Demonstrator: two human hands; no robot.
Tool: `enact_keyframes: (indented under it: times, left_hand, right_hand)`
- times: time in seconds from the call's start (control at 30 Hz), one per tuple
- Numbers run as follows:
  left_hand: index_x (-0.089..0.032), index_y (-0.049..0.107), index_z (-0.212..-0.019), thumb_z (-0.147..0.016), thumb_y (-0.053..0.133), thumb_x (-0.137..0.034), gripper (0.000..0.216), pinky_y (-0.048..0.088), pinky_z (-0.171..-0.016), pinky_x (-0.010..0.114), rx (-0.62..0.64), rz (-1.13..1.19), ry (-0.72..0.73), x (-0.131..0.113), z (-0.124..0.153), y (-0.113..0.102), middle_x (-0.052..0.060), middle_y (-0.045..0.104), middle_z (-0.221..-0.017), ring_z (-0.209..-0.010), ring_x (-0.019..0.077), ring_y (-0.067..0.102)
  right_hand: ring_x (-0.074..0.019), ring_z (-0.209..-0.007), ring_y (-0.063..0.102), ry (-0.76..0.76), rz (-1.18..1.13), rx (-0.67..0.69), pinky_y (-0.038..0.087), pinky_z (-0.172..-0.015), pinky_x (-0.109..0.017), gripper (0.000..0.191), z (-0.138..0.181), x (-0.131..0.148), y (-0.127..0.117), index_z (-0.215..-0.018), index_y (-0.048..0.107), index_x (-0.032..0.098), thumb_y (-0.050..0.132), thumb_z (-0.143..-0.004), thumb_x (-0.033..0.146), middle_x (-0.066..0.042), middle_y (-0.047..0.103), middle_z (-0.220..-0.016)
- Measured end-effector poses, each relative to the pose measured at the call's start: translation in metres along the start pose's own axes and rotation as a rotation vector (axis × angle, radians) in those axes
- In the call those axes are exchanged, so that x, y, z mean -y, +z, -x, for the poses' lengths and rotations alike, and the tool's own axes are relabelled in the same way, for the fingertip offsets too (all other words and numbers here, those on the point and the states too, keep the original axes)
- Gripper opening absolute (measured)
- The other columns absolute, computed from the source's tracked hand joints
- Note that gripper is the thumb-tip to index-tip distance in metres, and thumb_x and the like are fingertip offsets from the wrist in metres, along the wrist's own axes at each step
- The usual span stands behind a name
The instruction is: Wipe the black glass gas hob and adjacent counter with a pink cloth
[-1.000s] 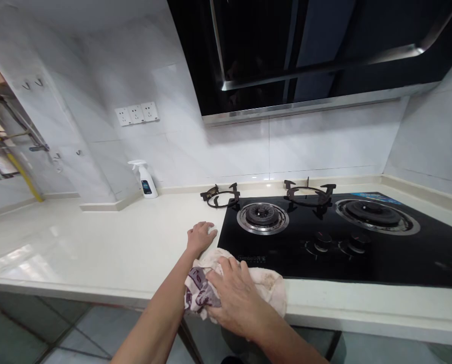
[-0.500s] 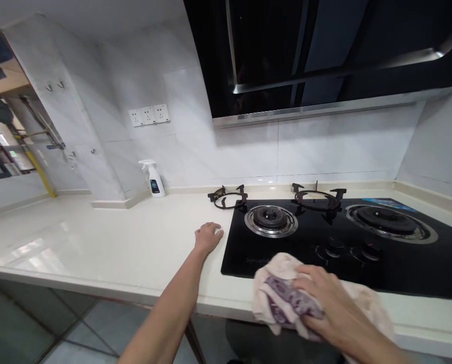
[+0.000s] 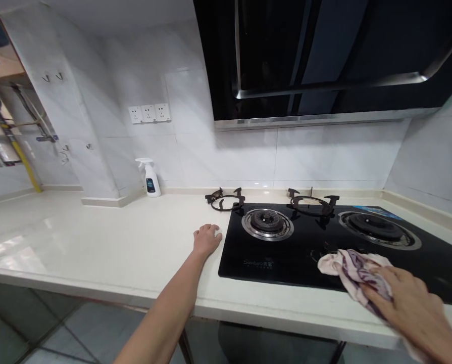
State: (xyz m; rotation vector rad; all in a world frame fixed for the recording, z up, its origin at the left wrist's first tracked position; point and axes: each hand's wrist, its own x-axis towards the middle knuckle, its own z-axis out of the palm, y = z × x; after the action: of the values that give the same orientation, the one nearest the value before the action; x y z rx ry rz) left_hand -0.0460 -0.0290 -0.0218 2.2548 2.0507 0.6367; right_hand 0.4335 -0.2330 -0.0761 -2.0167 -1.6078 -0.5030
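My right hand (image 3: 411,308) presses a white cloth with purple print (image 3: 352,270) flat onto the front edge of the black glass gas hob (image 3: 305,253), near the control knobs. Its fingers lie spread over the cloth, holding it down. My left hand (image 3: 206,238) rests palm down on the cream countertop (image 3: 97,242), fingers slightly curled, just left of the hob's corner, holding nothing. The hob has a left burner (image 3: 267,223) and a right burner (image 3: 379,228) without their pan supports.
Two loose black pan supports stand behind the hob, one (image 3: 226,198) on the counter and one (image 3: 312,202) at the hob's back edge. A white spray bottle (image 3: 149,177) stands by the wall. A black range hood (image 3: 324,55) hangs overhead. Wall sockets (image 3: 149,113) sit above the counter.
My right hand has slid the cloth rightward along the hob's front, from the left front corner to near the knobs. My left hand has stayed in place on the counter.
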Motion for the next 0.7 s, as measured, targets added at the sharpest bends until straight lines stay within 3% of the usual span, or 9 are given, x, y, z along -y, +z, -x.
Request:
enact_keyframes:
  times: [0.13,0.33,0.53,0.7]
  left_hand:
    - [-0.025,0.064,-0.121,-0.091,0.046,-0.037,0.037,0.033,-0.109,0.05,0.003,-0.009,0.0,-0.001,-0.001,0.0,0.011,0.061,-0.136,-0.13,0.0293,0.05]
    - [-0.025,0.064,-0.122,-0.092,0.046,-0.038,0.037,0.032,-0.11,0.049,0.007,-0.014,-0.006,0.0,0.0,0.001,0.01,0.06,-0.135,-0.13,0.0285,0.05]
    - [-0.027,0.064,-0.122,-0.093,0.048,-0.038,0.036,0.032,-0.11,0.047,-0.002,-0.015,-0.01,0.0,0.001,0.002,0.01,0.06,-0.136,-0.131,0.0275,0.049]
    - [-0.027,0.066,-0.12,-0.091,0.051,-0.038,0.035,0.033,-0.11,0.047,0.005,0.002,-0.012,0.002,0.0,0.0,0.009,0.061,-0.136,-0.132,0.0278,0.049]
  right_hand:
    - [-0.0389,-0.11,0.055,-0.163,-0.037,0.04,0.044,-0.08,-0.05,0.05,0.013,0.062,-0.003,-0.117,0.069,0.025,0.044,-0.085,0.055,-0.019,0.057,-0.128]
    - [-0.0338,-0.112,0.053,-0.339,-0.137,0.102,0.044,-0.085,-0.044,0.041,0.019,0.13,-0.008,-0.122,0.066,0.028,0.057,-0.085,0.043,-0.013,0.055,-0.133]
    - [-0.0377,-0.117,0.052,-0.391,-0.141,0.234,0.045,-0.091,-0.053,0.04,0.008,0.206,-0.02,-0.123,0.064,0.022,0.067,-0.086,0.036,-0.017,0.053,-0.137]
    - [-0.0255,-0.116,0.059,-0.555,-0.233,0.349,0.052,-0.098,-0.049,0.042,-0.005,0.246,-0.024,-0.131,0.058,0.02,0.062,-0.096,0.044,-0.01,0.057,-0.135]
